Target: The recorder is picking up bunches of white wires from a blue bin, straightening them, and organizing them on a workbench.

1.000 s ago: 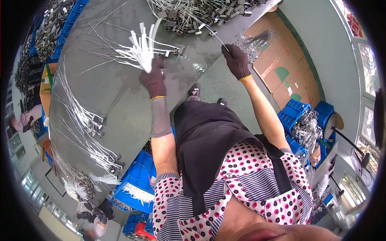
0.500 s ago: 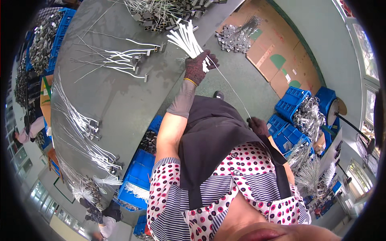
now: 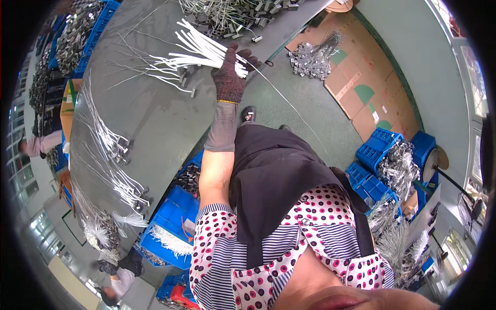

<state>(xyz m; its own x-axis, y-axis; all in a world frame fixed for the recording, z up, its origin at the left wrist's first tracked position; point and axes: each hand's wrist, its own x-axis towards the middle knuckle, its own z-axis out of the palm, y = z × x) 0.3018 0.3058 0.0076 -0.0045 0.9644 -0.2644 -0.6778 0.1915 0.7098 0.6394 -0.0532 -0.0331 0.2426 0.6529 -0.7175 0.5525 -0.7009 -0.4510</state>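
Gripping one bundle of white tubes (image 3: 200, 41) above worktop (image 3: 165, 119), with fingers of left hand (image 3: 231, 77) clamped round it. Trailing one thin wire (image 3: 281, 93) from there toward lower right. No sight of right hand; cannot tell its fingers' state. Seemingly partway: on worktop, three loose groups of tube-covered wires (image 3: 110, 138), probably done; at far edge, one big heap of connectors (image 3: 243, 18), probably left. Too overlapped for counting individual tubes.

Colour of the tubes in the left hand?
The tubes in the left hand are white, best seen in the head view.
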